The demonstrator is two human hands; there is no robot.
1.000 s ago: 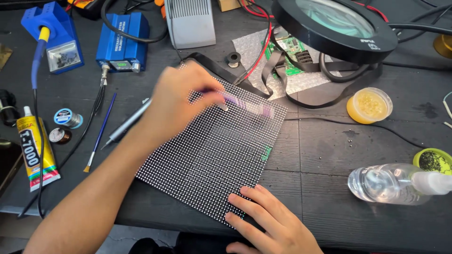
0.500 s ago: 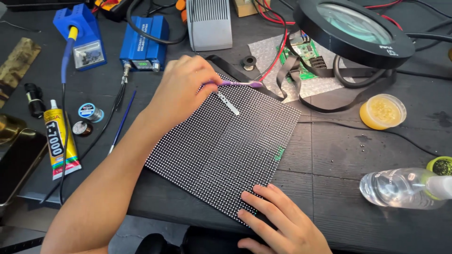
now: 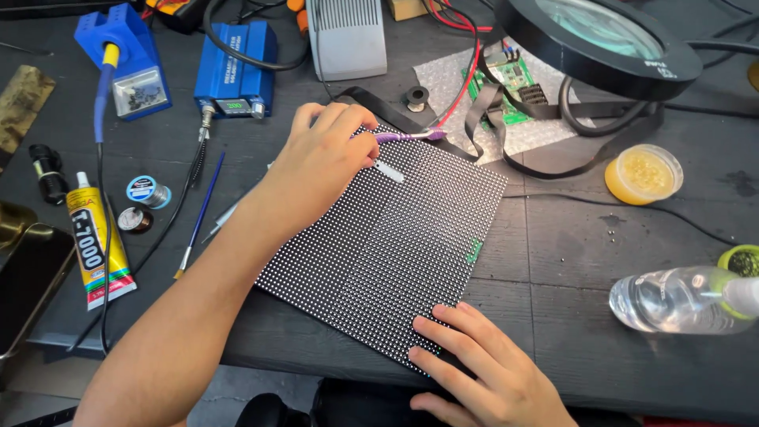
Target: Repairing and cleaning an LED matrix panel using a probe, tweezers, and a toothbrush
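From my seat I see the left hand (image 3: 324, 162) closed in a pinch grip on a purple toothbrush (image 3: 411, 136), whose head now lies over the far edge of the dotted LED panel (image 3: 387, 237); a second ago the brush sat further in, across the panel's upper middle, so the stroke has travelled outward toward the top corner. A short white strip (image 3: 389, 171) lies on the panel just beside the knuckles. The right hand (image 3: 482, 368) is flat and open, fingers spread, holding nothing but pressing the near corner of the panel against the dark desk (image 3: 601, 261), as it did before. I read that as brushing work carried to the panel's rim while the board is pinned in place. The panel lies flat in the middle of the desk, tilted diamond-wise. Around it: a blue soldering station (image 3: 237, 71), a glue tube (image 3: 95, 245), a magnifier lamp (image 3: 601, 39), a yellow flux tub (image 3: 644, 174) and a clear bottle (image 3: 680, 299) lying on its side
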